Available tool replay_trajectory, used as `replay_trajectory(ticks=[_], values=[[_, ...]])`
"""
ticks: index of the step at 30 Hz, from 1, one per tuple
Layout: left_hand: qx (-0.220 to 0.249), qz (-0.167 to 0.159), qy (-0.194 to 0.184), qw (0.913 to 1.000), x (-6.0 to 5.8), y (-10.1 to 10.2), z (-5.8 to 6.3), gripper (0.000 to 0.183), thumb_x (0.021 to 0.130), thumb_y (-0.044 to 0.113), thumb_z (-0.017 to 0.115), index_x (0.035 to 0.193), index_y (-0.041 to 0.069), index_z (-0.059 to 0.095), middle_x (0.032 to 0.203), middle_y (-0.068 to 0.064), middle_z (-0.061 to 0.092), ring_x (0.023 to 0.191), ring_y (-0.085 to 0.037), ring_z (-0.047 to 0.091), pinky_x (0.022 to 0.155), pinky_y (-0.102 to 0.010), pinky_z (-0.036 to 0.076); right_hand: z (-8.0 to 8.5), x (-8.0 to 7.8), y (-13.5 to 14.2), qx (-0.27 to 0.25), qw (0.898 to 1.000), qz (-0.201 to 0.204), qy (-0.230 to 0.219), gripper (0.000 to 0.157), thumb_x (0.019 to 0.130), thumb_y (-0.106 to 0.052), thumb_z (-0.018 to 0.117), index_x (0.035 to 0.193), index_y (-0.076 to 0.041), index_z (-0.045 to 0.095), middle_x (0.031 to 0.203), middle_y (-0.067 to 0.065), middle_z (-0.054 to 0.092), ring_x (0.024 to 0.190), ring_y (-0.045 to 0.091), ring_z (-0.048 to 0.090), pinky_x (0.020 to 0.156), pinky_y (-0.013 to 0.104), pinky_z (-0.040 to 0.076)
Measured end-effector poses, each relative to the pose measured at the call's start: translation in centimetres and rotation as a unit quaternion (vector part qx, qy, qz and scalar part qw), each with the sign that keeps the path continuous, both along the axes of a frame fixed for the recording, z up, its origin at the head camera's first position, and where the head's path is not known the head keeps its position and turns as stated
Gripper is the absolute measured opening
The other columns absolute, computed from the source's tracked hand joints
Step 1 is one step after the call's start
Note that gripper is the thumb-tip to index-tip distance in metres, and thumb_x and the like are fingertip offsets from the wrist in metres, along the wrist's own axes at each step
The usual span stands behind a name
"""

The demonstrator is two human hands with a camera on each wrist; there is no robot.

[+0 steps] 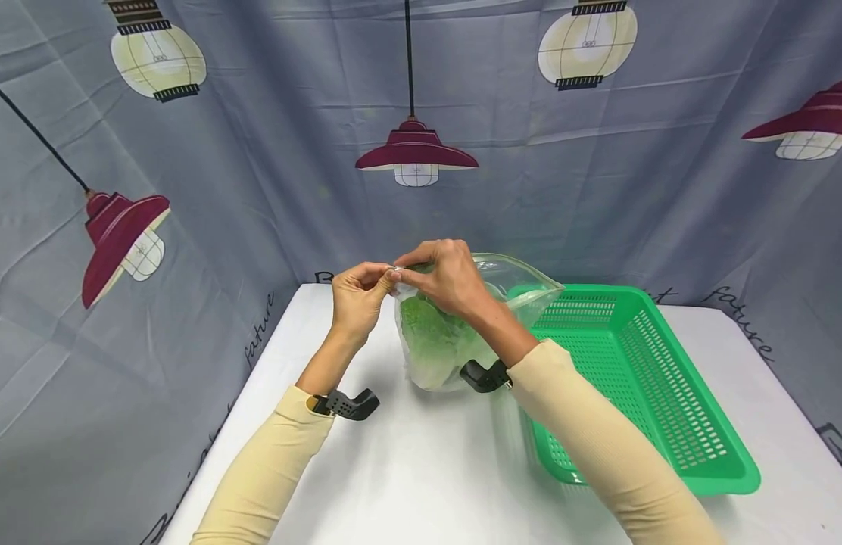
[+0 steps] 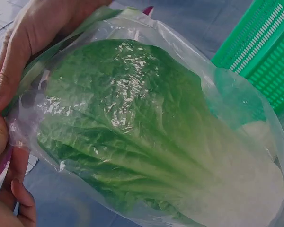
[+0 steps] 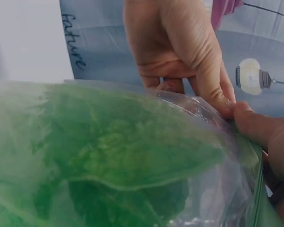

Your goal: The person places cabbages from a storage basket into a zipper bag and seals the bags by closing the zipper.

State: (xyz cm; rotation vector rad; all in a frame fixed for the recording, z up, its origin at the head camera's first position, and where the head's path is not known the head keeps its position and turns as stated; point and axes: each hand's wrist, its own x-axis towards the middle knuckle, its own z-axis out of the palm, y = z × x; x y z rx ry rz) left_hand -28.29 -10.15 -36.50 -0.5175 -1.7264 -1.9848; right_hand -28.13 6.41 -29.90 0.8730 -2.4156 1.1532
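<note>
A clear plastic zip bag (image 1: 516, 272) with a green-tinted edge strip hangs tilted above the table. Inside it is a head of leafy cabbage (image 2: 146, 118), green at the leaves and pale at the base. My left hand (image 1: 355, 300) pinches the bag's left corner between thumb and fingertips. Right beside it, the right hand (image 1: 447, 277) pinches the same corner along the strip, thumbs nearly touching, as the right wrist view shows. The bag's other end is spread apart from the hands, near the basket.
A green perforated plastic basket (image 1: 666, 378) stands on the right of the white table (image 1: 407, 469), partly behind the right forearm. The bag's right corner reaches over the basket's rear left rim. A grey-blue curtain (image 1: 312, 189) printed with lamps surrounds the table.
</note>
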Motion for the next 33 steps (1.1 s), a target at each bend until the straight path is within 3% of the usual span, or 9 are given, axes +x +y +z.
replay_trajectory(ticks=[7,15,20,29,33], values=[[-0.007,-0.014,-0.003,0.9999,0.1,0.0,0.1,0.019,0.084,0.0,0.071,0.092,-0.017,0.066,0.075,0.001,0.072,0.059,-0.012,0.063,0.062,-0.026,0.053,-0.4,0.4,0.8,-0.027,1.0,0.005,0.003,0.011,0.084,-0.019,0.079,0.09,-0.01,0.08,0.082,-0.001,0.072,0.074,0.01,0.065,0.062,0.029,0.05],[0.003,0.005,-0.005,1.0,0.2,-1.1,0.0,0.024,0.082,0.005,0.073,0.09,-0.016,0.066,0.072,0.003,0.071,0.059,-0.01,0.063,0.06,-0.023,0.053,-0.8,0.9,3.2,-0.03,0.999,0.006,0.019,0.009,0.085,-0.016,0.078,0.091,-0.01,0.079,0.082,-0.003,0.071,0.073,0.009,0.063,0.061,0.03,0.049],[0.01,0.003,0.004,0.9999,0.3,-2.1,-0.1,0.027,0.083,0.008,0.073,0.091,-0.016,0.065,0.075,0.002,0.072,0.061,-0.011,0.065,0.062,-0.025,0.053,-1.0,1.4,5.5,-0.018,0.999,-0.006,0.048,0.008,0.085,-0.016,0.078,0.091,-0.011,0.079,0.083,-0.003,0.071,0.075,0.01,0.065,0.065,0.032,0.05],[0.013,0.032,0.003,0.9994,1.0,-4.7,0.1,0.024,0.083,0.007,0.074,0.089,-0.014,0.065,0.076,-0.001,0.073,0.06,-0.013,0.066,0.065,-0.028,0.055,-0.4,2.4,10.6,0.025,0.995,-0.033,0.096,0.01,0.082,-0.013,0.08,0.091,-0.011,0.079,0.082,0.0,0.072,0.08,0.016,0.063,0.067,0.037,0.048],[0.024,0.037,0.006,0.999,2.0,-6.2,0.2,0.024,0.084,0.004,0.072,0.09,-0.017,0.063,0.077,-0.003,0.073,0.063,-0.015,0.067,0.066,-0.028,0.055,-0.1,3.4,13.2,0.032,0.992,-0.062,0.102,0.009,0.081,-0.01,0.08,0.09,-0.012,0.079,0.08,-0.002,0.071,0.08,0.015,0.06,0.066,0.034,0.044]])
